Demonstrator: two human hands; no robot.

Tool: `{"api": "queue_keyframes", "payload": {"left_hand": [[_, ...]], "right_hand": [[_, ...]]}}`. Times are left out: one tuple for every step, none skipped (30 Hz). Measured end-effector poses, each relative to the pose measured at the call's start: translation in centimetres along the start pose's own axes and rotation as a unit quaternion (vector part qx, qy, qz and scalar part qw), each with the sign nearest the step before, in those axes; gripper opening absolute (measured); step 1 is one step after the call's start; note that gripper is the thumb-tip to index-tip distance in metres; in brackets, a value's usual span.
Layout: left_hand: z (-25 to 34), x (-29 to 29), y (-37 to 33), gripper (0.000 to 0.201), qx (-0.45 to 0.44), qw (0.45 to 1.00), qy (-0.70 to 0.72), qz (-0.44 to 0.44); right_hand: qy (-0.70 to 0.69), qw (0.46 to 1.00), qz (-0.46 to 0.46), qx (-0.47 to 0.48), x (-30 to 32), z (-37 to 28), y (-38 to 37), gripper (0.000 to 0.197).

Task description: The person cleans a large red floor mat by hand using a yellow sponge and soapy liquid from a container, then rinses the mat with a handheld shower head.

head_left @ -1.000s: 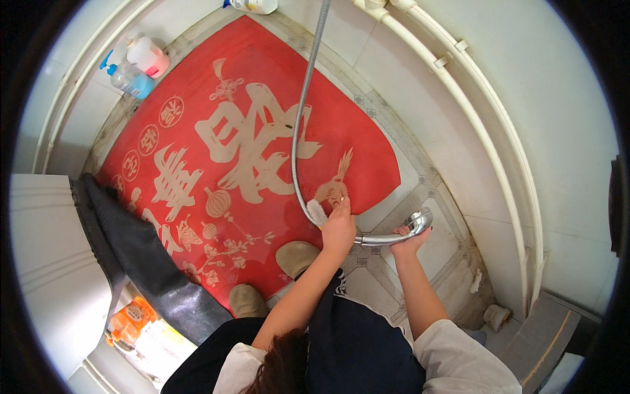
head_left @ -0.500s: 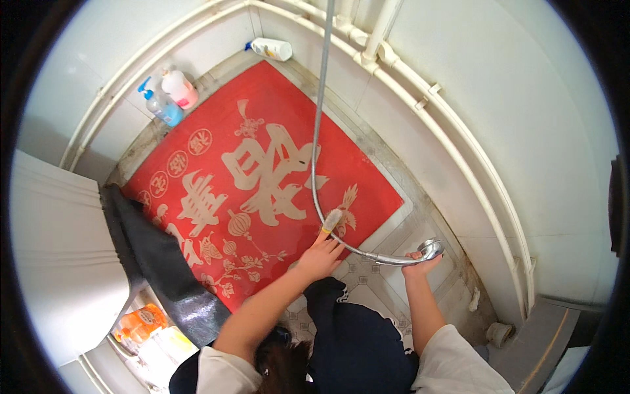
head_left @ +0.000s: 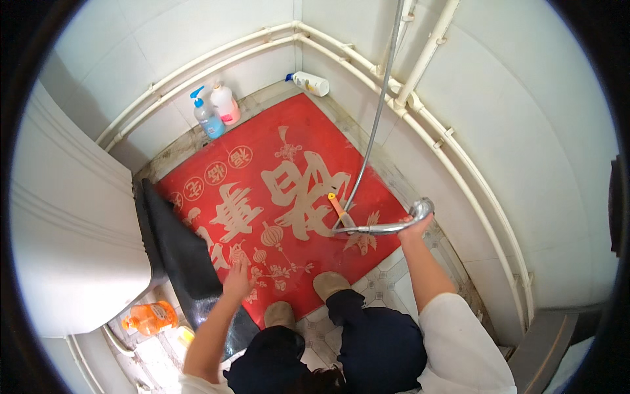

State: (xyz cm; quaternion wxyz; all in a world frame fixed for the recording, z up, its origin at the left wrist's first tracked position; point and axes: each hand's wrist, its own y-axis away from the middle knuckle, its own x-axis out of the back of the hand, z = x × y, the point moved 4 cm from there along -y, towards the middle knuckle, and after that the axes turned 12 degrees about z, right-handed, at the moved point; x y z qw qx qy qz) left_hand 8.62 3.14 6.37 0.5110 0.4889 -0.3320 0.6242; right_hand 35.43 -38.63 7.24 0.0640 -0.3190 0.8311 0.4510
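Observation:
My right hand (head_left: 415,228) is wrapped round the chrome shower head (head_left: 421,209), raised over the right side of the red mat (head_left: 303,118). Its grey metal hose (head_left: 375,131) hangs from above and loops by the mat. My left hand (head_left: 240,280) is empty, its fingers stretched out above the mat's lower left part; whether it touches the mat I cannot tell. A brush (head_left: 340,209) with an orange-yellow handle lies on the mat, one end partly behind the shower handle. The mat's left edge is folded over, showing its black underside (head_left: 187,276).
A blue pump bottle (head_left: 209,120), a pink-and-white bottle (head_left: 226,105) and a white bottle on its side (head_left: 311,83) are by the far walls. White pipes (head_left: 453,154) run along the walls. A white appliance (head_left: 79,230) stands at left, near an orange bottle (head_left: 152,318).
My left hand has let go of the brush and moved left over the mat. My right hand has raised the shower head. The view has shifted, bringing both shoes into sight.

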Motion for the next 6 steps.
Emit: {"api": "queue_keyframes", "payload": {"left_hand": [[-0.8, -1.9, 1.5, 0.074, 0.061, 0.996, 0.034, -0.064], [-1.9, -4.5, 3.3, 0.074, 0.058, 0.996, 0.039, -0.061], [-3.1, -7.0, 5.1, 0.081, 0.068, 0.996, 0.018, -0.052], [-4.8, -9.2, 6.5, 0.087, 0.078, 0.996, -0.003, -0.043], [-4.8, -10.9, 7.1, 0.090, 0.094, 0.995, -0.002, -0.040], [-4.8, -11.4, 7.7, 0.093, 0.115, 0.993, -0.009, -0.033]], "right_hand": [[0.010, 1.000, 0.011, 0.012, -1.4, -0.1, 0.4, 0.052], [0.009, 1.000, -0.003, 0.000, -2.8, 0.4, 1.0, 0.051], [0.010, 1.000, -0.020, 0.004, -4.2, 1.3, 1.4, 0.051], [0.010, 0.999, -0.037, 0.007, -5.5, 2.1, 1.8, 0.052], [0.015, 0.998, -0.045, 0.033, -6.2, 2.1, 1.2, 0.052], [0.018, 0.997, -0.057, 0.050, -7.1, 2.6, 1.1, 0.052]]}}
